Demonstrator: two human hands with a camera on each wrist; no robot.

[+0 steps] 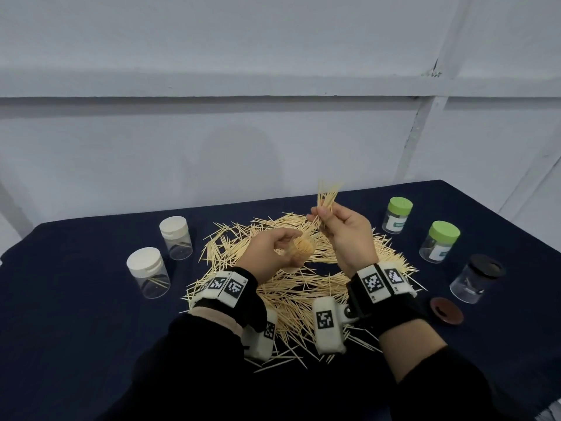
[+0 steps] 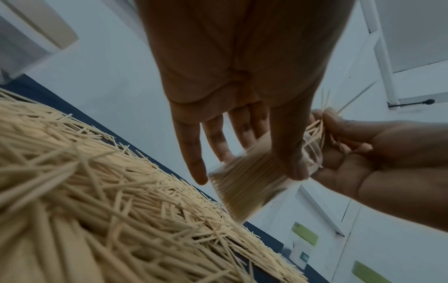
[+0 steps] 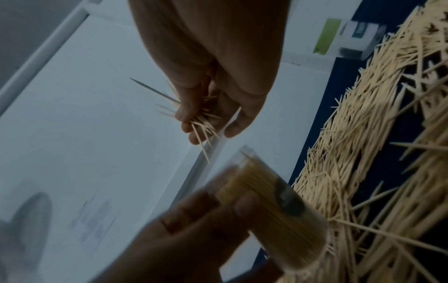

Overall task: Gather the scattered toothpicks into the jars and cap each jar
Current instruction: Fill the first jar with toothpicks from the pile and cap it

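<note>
A wide heap of pale toothpicks [image 1: 291,287] covers the middle of the dark blue table [image 1: 76,329]. My left hand [image 1: 270,252] grips a clear uncapped jar [image 1: 302,249] packed with toothpicks and holds it tilted above the heap; the same jar [image 2: 244,181] [image 3: 274,206] shows in both wrist views. Just right of it and higher, my right hand [image 1: 337,229] pinches a small bundle of toothpicks [image 1: 326,197] that fans upward. In the right wrist view the bundle's [image 3: 201,122] tips point toward the jar's mouth.
Two clear jars with white caps [image 1: 148,273] [image 1: 176,238] stand on the left. Two green-capped jars [image 1: 398,215] [image 1: 440,242] and a black-capped jar [image 1: 476,278] stand on the right, with a loose dark lid [image 1: 446,311] lying near them. A white wall rises behind the table.
</note>
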